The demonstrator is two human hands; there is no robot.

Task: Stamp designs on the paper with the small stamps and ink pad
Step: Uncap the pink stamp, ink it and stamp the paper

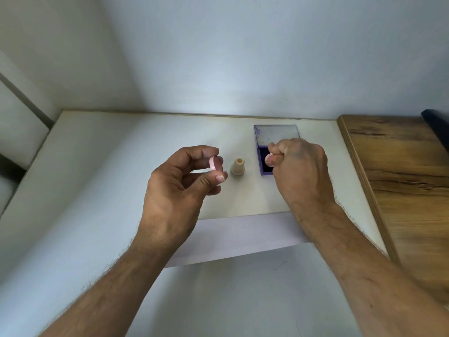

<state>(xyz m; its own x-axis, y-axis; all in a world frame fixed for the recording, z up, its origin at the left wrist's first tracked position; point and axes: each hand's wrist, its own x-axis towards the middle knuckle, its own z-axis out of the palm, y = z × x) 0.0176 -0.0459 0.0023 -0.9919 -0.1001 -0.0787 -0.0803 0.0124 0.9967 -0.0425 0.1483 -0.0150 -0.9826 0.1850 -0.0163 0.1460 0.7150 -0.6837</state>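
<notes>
My left hand pinches a small pink round cap between fingertips and thumb, raised above the table. My right hand grips a pink stamp, mostly hidden in the curled fingers, over the open purple ink pad, whose clear lid lies back behind it. A cream stamp stands upright on the table between my hands. The white paper lies under my forearms near the front edge.
The white table meets a white wall at the back. A wooden surface adjoins it on the right, with a dark object at its far corner.
</notes>
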